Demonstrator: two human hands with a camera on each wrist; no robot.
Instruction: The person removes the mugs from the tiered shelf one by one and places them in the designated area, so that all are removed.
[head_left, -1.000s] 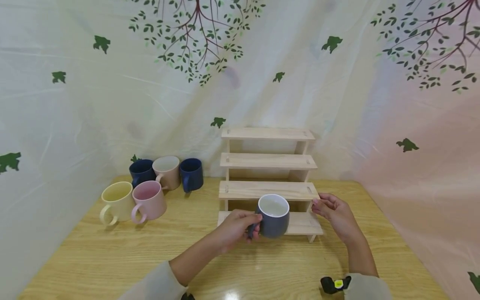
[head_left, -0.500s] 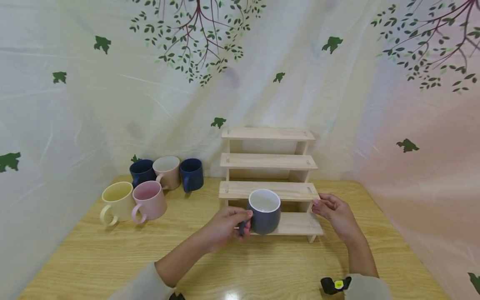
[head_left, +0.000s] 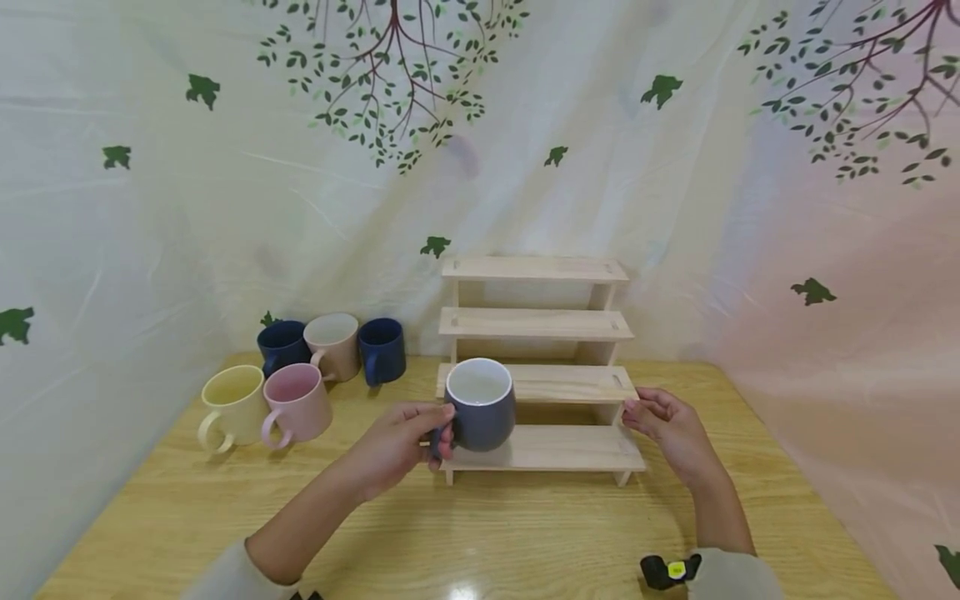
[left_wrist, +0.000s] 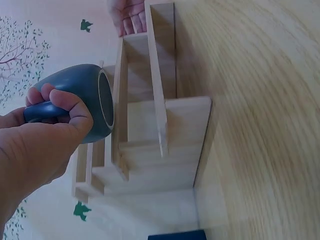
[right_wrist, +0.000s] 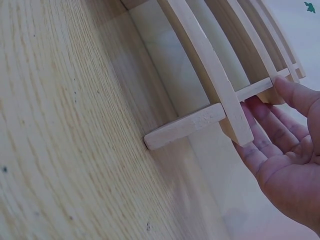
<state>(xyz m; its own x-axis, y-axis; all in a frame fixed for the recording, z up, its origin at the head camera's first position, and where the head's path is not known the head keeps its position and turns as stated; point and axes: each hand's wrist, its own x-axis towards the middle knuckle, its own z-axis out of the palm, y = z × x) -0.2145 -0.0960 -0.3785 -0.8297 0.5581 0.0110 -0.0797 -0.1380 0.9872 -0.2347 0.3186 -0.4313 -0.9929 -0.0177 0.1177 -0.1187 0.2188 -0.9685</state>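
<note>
My left hand (head_left: 405,442) grips a grey-blue mug (head_left: 483,412) with a white inside by its handle. In the left wrist view the fingers curl round the handle of the mug (left_wrist: 75,95). It hangs upright before the left part of a wooden tiered stand (head_left: 555,446), in front of its lower two steps. At the stand's right side my right hand (head_left: 675,433) holds the end of the second step from the bottom. In the right wrist view, the thumb lies on the step's end and the fingers of the right hand (right_wrist: 290,150) reach beneath it.
On the left of the wooden table (head_left: 525,533) stand a yellow mug (head_left: 238,412), a pink mug (head_left: 300,408), a beige mug (head_left: 337,350) and two dark blue mugs (head_left: 384,354). A leaf-printed cloth (head_left: 337,217) hangs behind the table.
My left hand has carried the grey-blue mug leftward and slightly up, from the stand's middle to its left part. The right hand stays at the stand's right side.
</note>
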